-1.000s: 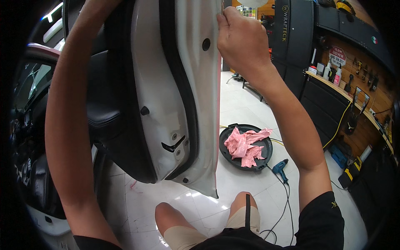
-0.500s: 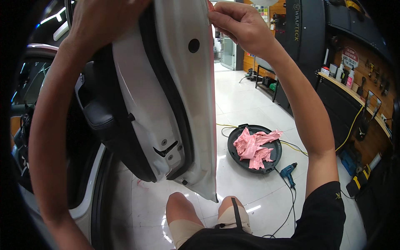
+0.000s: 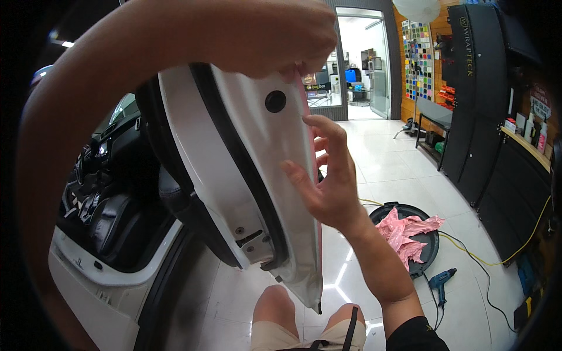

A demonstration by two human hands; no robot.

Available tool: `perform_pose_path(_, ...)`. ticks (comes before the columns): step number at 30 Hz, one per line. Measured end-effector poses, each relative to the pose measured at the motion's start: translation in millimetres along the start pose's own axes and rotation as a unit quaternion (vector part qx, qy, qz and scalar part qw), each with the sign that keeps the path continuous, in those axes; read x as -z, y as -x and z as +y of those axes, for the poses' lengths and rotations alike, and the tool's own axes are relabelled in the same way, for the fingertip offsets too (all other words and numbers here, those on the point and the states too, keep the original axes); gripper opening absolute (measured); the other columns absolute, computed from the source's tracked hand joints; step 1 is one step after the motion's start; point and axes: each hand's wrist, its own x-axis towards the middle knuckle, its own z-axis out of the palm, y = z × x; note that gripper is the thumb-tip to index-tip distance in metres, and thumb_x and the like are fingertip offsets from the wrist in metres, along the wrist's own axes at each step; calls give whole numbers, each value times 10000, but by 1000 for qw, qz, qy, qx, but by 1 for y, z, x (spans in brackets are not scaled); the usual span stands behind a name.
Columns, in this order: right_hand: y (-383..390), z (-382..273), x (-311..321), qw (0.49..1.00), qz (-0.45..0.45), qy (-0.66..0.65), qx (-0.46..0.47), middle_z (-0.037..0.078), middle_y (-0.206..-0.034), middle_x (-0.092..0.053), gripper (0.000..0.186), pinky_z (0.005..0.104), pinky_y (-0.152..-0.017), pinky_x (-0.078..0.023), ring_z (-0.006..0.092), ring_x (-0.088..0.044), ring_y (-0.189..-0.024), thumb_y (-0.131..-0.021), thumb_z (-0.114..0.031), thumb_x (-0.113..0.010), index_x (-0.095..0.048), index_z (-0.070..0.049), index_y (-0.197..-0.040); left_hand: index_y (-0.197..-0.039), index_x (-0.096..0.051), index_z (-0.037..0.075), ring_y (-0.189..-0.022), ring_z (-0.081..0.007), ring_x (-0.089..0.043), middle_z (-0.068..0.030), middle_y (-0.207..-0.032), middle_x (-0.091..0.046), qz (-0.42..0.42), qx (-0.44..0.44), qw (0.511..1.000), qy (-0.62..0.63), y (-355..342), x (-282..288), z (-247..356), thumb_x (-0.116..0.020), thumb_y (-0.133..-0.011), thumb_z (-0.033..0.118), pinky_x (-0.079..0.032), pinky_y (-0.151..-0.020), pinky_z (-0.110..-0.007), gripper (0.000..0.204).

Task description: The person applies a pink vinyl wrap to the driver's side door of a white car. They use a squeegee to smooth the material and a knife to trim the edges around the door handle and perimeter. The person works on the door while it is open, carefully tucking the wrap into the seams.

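Judging the door (image 3: 272, 131) heavy, its pink film (image 3: 305, 96) thin, best pinched along the edge (image 3: 320, 263); my left hand (image 3: 310, 35) curls, grip hidden; my right hand (image 3: 331, 175) is spread, gripping nothing.

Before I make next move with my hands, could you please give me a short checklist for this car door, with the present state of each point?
1. Car door open, edge exposed: ok.
2. Left hand well placed: cannot tell; it is at the door's edge, but its fingertips are hidden.
3. Right hand free of tools: ok; it is open at the edge, thumb over the white inner side.
4. Pink strip smooth along the edge: cannot tell; only a thin line shows.
5. Blue power tool put down: ok; it lies on the floor near the round black tray.
6. Crumpled pink sheet away from the door: ok; it lies in the tray.
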Motion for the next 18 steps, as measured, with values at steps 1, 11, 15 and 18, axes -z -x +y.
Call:
perform_pose_path(1, 5, 6, -4, 1000, 8, 7, 1, 105, -1088, -612, 501, 294, -623, -508, 174, -634, -818, -943, -136, -723, -481, -83, -1378, -864, -740, 62, -750, -244, -720, -102, -812, -718, 46, -49, 997, -26, 5, -6, -3, -657, -877, 99, -583, -650, -386, 92)
perform_pose_path(11, 16, 18, -18, 999, 38, -15, 8, 87, -1098, -622, 436, 254, -620, -492, 139, -621, -858, -963, -28, -652, -459, -28, -1354, -860, -642, 83, -744, -199, -679, -28, -809, -630, 304, -220, 922, -91, 7, -65, -32, -694, -871, 170, -567, -642, -323, 102)
perform_pose_path(15, 18, 21, -16, 999, 38, -6, 3, 84, -1073, -626, 429, 250, -626, -484, 135, -616, -856, -969, -32, -646, -454, -28, -1352, -846, -628, 71, -729, -196, -672, -27, -799, -625, 302, -206, 927, -77, 2, -65, -28, -690, -887, 176, -563, -630, -330, 128)
perform_pose_path(18, 15, 18, -12, 999, 46, -12, 12, 79, -1039, -634, 423, 243, -600, -474, 120, -610, -814, -978, -44, -643, -446, -31, -1352, -852, -631, 84, -733, -188, -671, -28, -786, -613, 312, -190, 929, -62, -4, -65, -25, -690, -892, 183, -555, -628, -336, 123)
